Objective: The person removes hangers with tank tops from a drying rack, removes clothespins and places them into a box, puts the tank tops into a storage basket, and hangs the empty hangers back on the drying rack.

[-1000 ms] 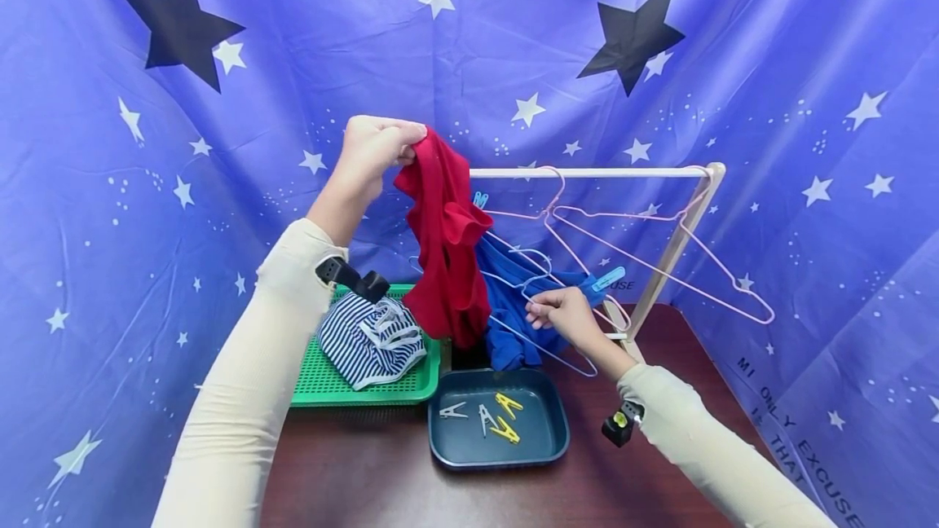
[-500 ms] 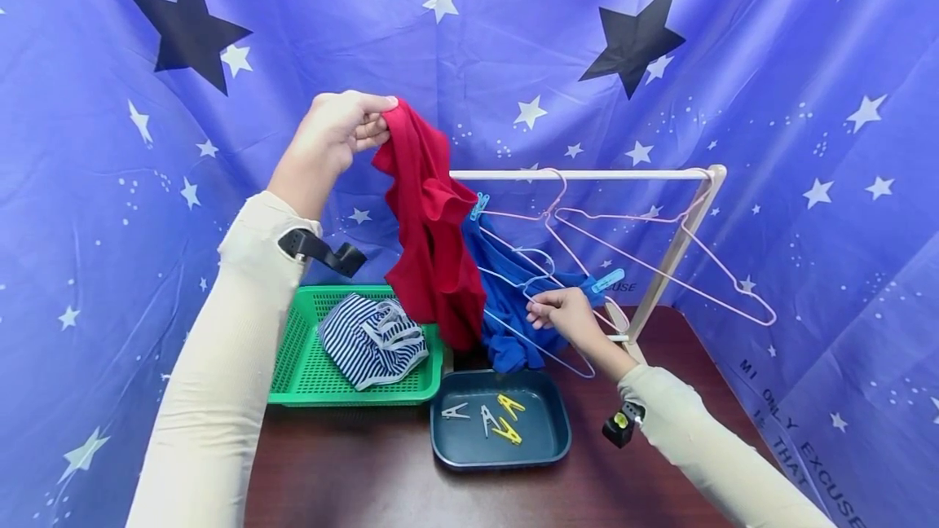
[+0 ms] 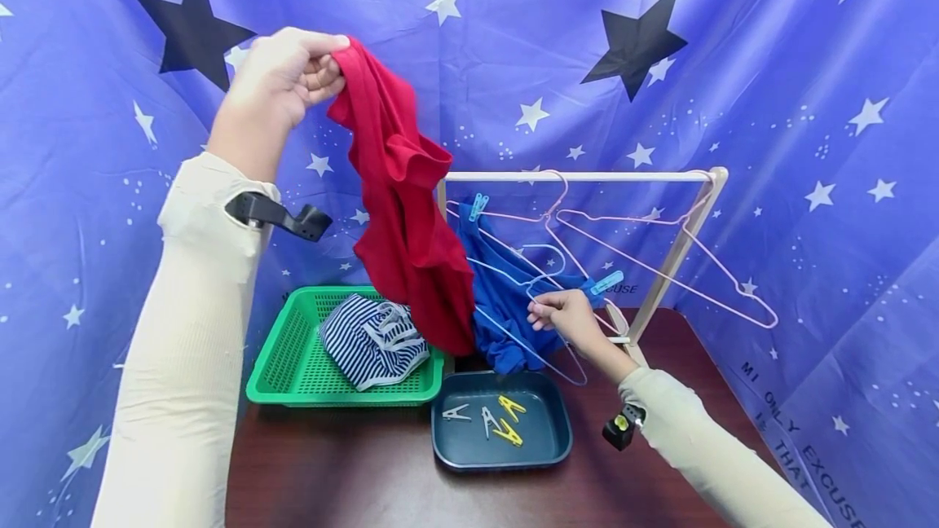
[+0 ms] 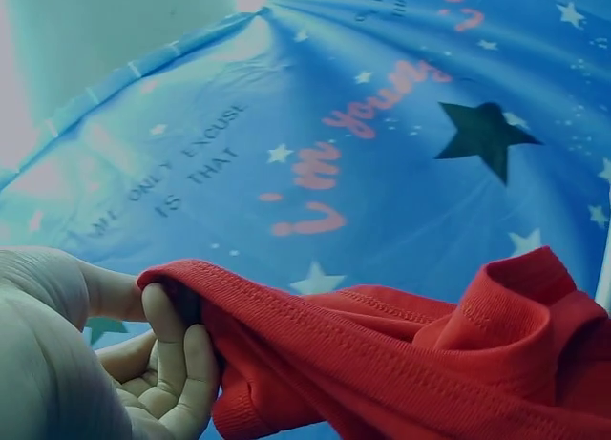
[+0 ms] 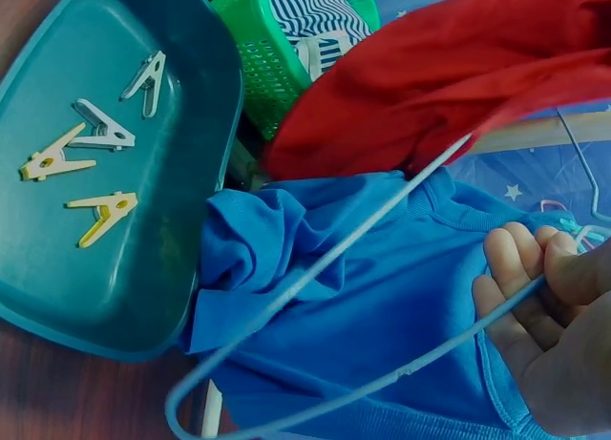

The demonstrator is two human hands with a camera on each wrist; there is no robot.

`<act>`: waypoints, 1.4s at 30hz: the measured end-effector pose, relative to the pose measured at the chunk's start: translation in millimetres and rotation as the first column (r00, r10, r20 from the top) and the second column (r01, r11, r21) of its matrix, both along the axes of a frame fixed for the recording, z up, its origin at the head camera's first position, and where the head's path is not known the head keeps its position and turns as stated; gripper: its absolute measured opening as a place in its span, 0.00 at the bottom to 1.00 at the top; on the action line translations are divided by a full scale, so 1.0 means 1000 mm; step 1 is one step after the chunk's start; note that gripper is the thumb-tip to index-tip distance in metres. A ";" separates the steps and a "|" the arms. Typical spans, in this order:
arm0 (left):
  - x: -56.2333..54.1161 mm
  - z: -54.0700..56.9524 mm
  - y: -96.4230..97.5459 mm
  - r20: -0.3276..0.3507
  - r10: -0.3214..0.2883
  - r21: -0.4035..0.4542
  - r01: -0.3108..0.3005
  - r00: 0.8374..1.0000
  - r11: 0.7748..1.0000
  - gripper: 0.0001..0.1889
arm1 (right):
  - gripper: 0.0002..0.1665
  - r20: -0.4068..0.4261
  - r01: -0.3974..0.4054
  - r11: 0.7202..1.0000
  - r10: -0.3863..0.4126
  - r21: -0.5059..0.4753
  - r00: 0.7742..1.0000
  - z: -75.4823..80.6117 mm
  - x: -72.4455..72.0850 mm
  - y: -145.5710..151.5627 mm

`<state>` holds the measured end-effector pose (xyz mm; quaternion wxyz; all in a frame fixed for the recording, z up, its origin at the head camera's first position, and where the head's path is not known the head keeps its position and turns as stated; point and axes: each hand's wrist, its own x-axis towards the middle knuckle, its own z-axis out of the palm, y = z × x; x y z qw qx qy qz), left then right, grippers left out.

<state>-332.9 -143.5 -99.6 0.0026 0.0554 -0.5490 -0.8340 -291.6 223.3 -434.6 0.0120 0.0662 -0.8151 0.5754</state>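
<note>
Raised at the left in the head view, my left hand [image 3: 275, 84] pinches a red garment [image 3: 411, 202] by its edge between thumb and fingers. The garment hangs down and slants right, its lower part in front of the rack. My right hand [image 3: 568, 318] grips a light blue wire hanger [image 5: 410, 368] near its hook. The hanger's far end passes out of sight at the red cloth; whether it is inside cannot be told. Behind it a blue garment [image 3: 506, 349] hangs from a pink hanger [image 3: 508, 215] with light blue clothespins [image 3: 607, 282].
A drying rack [image 3: 631, 177] carries a second pink hanger [image 3: 734, 312]. A green basket [image 3: 267, 373] at left holds a striped garment [image 3: 359, 349]. A dark tray [image 3: 506, 459] with several yellow and grey clothespins stands in front on the brown table [image 3: 345, 463].
My left hand has risen and moved left, drawing the red garment with it and uncovering more of the rack and basket. My right hand stays in place; the hanger in it has tilted slightly.
</note>
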 end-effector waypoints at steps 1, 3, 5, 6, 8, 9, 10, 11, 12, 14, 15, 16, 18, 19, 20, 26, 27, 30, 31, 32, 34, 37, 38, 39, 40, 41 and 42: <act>0.000 0.003 -0.003 -0.005 0.004 0.014 -0.004 1.000 1.000 0.10 | 0.13 -0.002 0.003 1.000 -0.003 0.002 1.000 0.000 0.000 0.001; -0.002 0.009 -0.010 -0.015 0.008 0.041 -0.008 1.000 0.999 0.11 | 0.14 -0.002 0.011 1.000 -0.011 -0.005 1.000 0.001 0.000 0.001; -0.003 0.013 -0.016 -0.023 0.025 0.063 -0.023 0.999 0.998 0.11 | 0.14 -0.001 0.018 1.000 -0.018 -0.016 1.000 0.002 0.000 0.002; -0.003 0.015 -0.019 -0.024 0.033 0.074 -0.031 0.999 0.997 0.11 | 0.14 -0.003 0.018 1.000 -0.019 -0.020 1.000 0.002 0.000 0.002; -0.004 0.019 -0.026 -0.023 0.046 0.089 -0.043 0.999 0.995 0.11 | 0.14 -0.006 0.024 0.999 -0.024 -0.027 1.000 0.003 0.000 0.002; -0.003 0.020 -0.029 -0.019 0.055 0.094 -0.053 0.998 0.994 0.11 | 0.14 -0.007 0.027 0.999 -0.027 -0.029 1.000 0.003 0.000 0.002; -0.002 0.022 -0.033 -0.016 0.068 0.096 -0.066 0.998 0.993 0.11 | 0.14 -0.009 0.028 0.999 -0.028 -0.031 1.000 0.004 0.000 0.002; -0.002 0.023 -0.037 -0.015 0.077 0.097 -0.075 0.997 0.992 0.11 | 0.14 -0.007 0.030 0.999 -0.030 -0.033 1.000 0.004 0.000 0.003; 0.000 0.025 -0.041 -0.013 0.093 0.094 -0.091 0.996 0.991 0.11 | 0.14 -0.004 0.033 0.999 -0.034 -0.035 0.999 0.004 0.000 0.003; 0.003 0.028 -0.048 -0.011 0.129 0.096 -0.127 0.992 0.987 0.10 | 0.14 0.003 0.038 0.998 -0.038 -0.042 0.999 0.004 0.000 0.004; 0.004 0.029 -0.052 -0.015 0.147 0.095 -0.145 0.989 0.985 0.10 | 0.15 0.003 0.033 0.999 -0.033 -0.043 0.999 0.004 0.000 0.004; 0.006 0.030 -0.055 -0.020 0.161 0.098 -0.158 0.987 0.983 0.09 | 0.15 0.004 0.031 0.999 -0.031 -0.043 1.000 0.004 -0.001 0.005; 0.009 0.032 -0.061 -0.023 0.185 0.111 -0.181 0.983 0.977 0.09 | 0.15 0.003 0.027 0.999 -0.027 -0.038 1.000 0.004 -0.002 0.007; 0.010 0.033 -0.063 -0.028 0.191 0.119 -0.186 0.981 0.975 0.09 | 0.16 0.001 0.022 0.999 -0.022 -0.033 1.000 0.004 -0.002 0.008; 0.011 0.034 -0.064 -0.033 0.197 0.123 -0.192 0.980 0.974 0.09 | 0.16 -0.002 0.016 0.999 -0.016 -0.029 1.000 0.004 -0.002 0.009; 0.013 0.035 -0.066 -0.042 0.214 0.134 -0.207 0.976 0.969 0.09 | 0.16 -0.019 -0.002 1.000 0.003 0.002 1.000 0.001 -0.004 0.015; 0.012 0.033 -0.065 -0.036 0.209 0.135 -0.203 0.977 0.970 0.09 | 0.15 -0.022 -0.007 1.000 0.007 0.002 1.000 0.001 -0.005 0.015; 0.010 0.027 -0.060 -0.018 0.201 0.118 -0.198 0.979 0.973 0.10 | 0.14 -0.021 -0.013 1.000 0.013 0.001 1.000 0.000 -0.007 0.014; 0.009 0.024 -0.059 -0.010 0.196 0.108 -0.194 0.981 0.975 0.10 | 0.14 -0.020 -0.011 1.000 0.012 0.002 1.000 0.000 -0.007 0.014; 0.009 0.021 -0.057 -0.006 0.192 0.098 -0.190 0.981 0.977 0.10 | 0.14 -0.019 -0.010 1.000 0.010 0.004 1.000 0.000 -0.007 0.013; 0.007 0.015 -0.053 0.006 0.187 0.075 -0.187 0.982 0.980 0.10 | 0.14 -0.014 -0.004 1.000 0.004 0.012 1.000 0.000 -0.008 0.012; 0.005 0.007 -0.047 0.013 0.175 0.054 -0.176 0.984 0.983 0.10 | 0.15 -0.004 0.004 1.000 -0.003 0.018 1.000 -0.001 -0.008 0.011; 0.005 0.005 -0.045 0.012 0.173 0.047 -0.174 0.985 0.984 0.09 | 0.15 -0.006 -0.001 1.000 0.001 0.020 1.000 -0.001 -0.008 0.011; 0.005 0.003 -0.043 0.010 0.169 0.040 -0.169 0.986 0.985 0.09 | 0.14 -0.003 0.002 1.000 -0.002 0.019 1.000 -0.002 -0.007 0.011; 0.005 0.001 -0.041 0.007 0.164 0.033 -0.164 0.986 0.986 0.08 | 0.14 -0.001 0.004 1.000 -0.004 0.020 1.000 -0.002 -0.007 0.011; 0.004 -0.001 -0.039 0.005 0.159 0.027 -0.159 0.987 0.987 0.07 | 0.14 -0.001 0.004 1.000 -0.004 0.018 1.000 -0.002 -0.007 0.011; 0.004 -0.003 -0.037 0.004 0.153 0.019 -0.153 0.988 0.988 0.07 | 0.14 -0.001 0.004 1.000 -0.004 0.019 1.000 -0.002 -0.007 0.011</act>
